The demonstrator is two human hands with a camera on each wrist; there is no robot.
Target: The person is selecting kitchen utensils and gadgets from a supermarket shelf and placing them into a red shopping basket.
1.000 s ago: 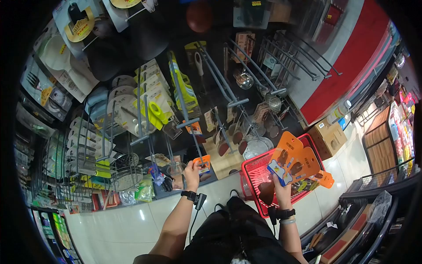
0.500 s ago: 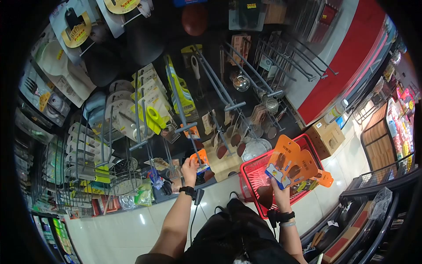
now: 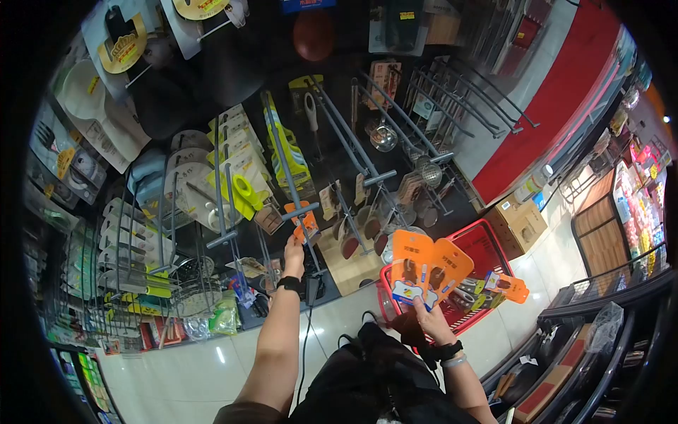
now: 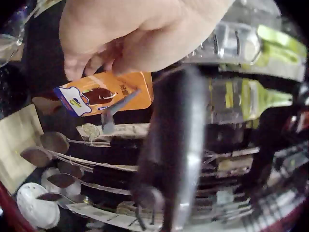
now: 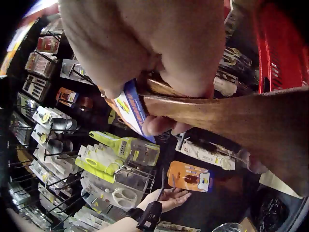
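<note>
My right hand grips two wooden spatulas, with their orange cards fanned out above the fingers. In the right wrist view, a brown wooden spatula runs out from under the fingers to the right. My left hand is at the rack, just below an orange-carded package on a hook. The right wrist view shows its fingers extended beside that package. In the left wrist view, the fingertips are right at the upper edge of the orange card.
A red shopping basket stands behind the right hand, an orange-topped package lying across it. Long metal hooks jut from the rack. A cardboard box stands beyond the basket, and a shelf of pans lies at lower right.
My left hand has moved from the hook's front end deeper into the rack, letting go of the orange-carded package. The right hand with its spatulas has shifted left and toward the body.
</note>
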